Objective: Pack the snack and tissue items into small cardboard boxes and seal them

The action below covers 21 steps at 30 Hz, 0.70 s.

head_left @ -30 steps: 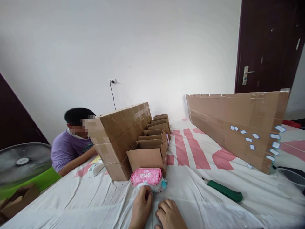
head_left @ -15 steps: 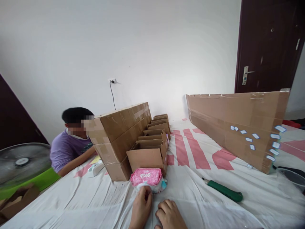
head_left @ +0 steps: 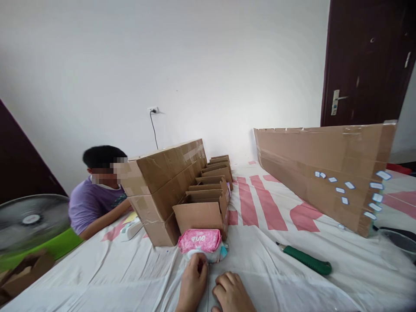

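Note:
A pink and white soft pack of wipes lies on the cloth just in front of the open cardboard boxes. My left hand is at the near side of this pack, its fingers curled together against the white part; the fingertips are partly hidden. To the right of it, my right hand rests on the cloth with bent, slightly parted fingers and holds nothing. A green-handled utility knife lies farther right, apart from both hands.
Several opened cardboard boxes run in a row beside a stack of taped cartons. A long cardboard panel with small labels stands at right. A person in a purple top leans at the left, near a fan.

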Available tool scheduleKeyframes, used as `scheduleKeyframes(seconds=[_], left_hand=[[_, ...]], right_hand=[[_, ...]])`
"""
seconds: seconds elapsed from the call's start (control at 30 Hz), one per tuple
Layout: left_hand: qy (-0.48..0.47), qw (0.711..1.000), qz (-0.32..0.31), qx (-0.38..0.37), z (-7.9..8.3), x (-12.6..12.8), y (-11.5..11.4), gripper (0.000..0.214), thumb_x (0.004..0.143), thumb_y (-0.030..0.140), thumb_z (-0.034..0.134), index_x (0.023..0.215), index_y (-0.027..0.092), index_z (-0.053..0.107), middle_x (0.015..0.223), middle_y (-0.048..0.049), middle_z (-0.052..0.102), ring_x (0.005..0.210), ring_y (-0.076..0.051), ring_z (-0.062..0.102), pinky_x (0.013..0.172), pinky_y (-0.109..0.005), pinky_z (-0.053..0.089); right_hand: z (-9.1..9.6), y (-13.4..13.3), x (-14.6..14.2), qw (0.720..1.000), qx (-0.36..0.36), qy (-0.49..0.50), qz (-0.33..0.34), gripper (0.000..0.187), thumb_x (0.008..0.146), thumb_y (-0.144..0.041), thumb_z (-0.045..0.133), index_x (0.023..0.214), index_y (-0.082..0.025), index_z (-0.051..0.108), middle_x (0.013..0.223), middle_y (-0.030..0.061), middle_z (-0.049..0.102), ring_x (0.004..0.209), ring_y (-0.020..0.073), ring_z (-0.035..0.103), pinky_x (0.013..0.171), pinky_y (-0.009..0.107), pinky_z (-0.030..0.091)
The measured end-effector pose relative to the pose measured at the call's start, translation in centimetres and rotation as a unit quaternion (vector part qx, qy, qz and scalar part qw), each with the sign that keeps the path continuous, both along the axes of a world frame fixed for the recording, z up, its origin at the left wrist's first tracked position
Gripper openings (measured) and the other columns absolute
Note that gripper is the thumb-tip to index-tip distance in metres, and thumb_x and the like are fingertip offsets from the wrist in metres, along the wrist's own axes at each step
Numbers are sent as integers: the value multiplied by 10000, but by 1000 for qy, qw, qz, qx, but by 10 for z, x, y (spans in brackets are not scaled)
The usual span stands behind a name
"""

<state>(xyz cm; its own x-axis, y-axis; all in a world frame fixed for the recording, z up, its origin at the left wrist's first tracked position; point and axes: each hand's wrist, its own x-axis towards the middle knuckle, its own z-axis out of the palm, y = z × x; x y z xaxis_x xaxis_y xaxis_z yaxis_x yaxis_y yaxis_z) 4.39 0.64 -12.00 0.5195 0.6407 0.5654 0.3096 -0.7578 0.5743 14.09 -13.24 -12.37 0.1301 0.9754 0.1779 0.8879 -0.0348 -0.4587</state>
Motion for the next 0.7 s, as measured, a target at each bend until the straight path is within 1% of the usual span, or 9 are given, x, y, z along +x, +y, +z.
scheduleKeyframes(seconds=[0.17, 0.5, 0.7], left_hand=[[0, 1000, 2, -3, 1, 0, -1, 92, 810, 259, 464, 753, 223, 527, 648, 13, 584, 582, -180, 570, 578, -281, 453], [-3, 1000, 4, -9, 2, 1, -1, 92, 801, 264, 471, 740, 222, 526, 636, 12, 585, 577, -182, 569, 569, -280, 452], [-4, 1000, 3, -9, 5, 0, -3, 91, 798, 260, 465, 745, 222, 528, 649, 5, 591, 587, -184, 576, 579, -290, 461]], right_hand=[[-3, 1, 1, 1000, 4, -5, 3, 339, 740, -364, 730, 1011, -173, 657, 1157, 82, 618, 1090, 294, 513, 924, 443, 436], [1, 0, 0, 1000, -6, 7, 0, 333, 753, -357, 708, 1016, -160, 656, 1180, 79, 610, 1114, 292, 498, 946, 444, 418], [-3, 1, 0, 1000, 6, -12, 0, 329, 741, -368, 724, 1003, -180, 660, 1156, 77, 621, 1087, 288, 511, 925, 432, 433]])
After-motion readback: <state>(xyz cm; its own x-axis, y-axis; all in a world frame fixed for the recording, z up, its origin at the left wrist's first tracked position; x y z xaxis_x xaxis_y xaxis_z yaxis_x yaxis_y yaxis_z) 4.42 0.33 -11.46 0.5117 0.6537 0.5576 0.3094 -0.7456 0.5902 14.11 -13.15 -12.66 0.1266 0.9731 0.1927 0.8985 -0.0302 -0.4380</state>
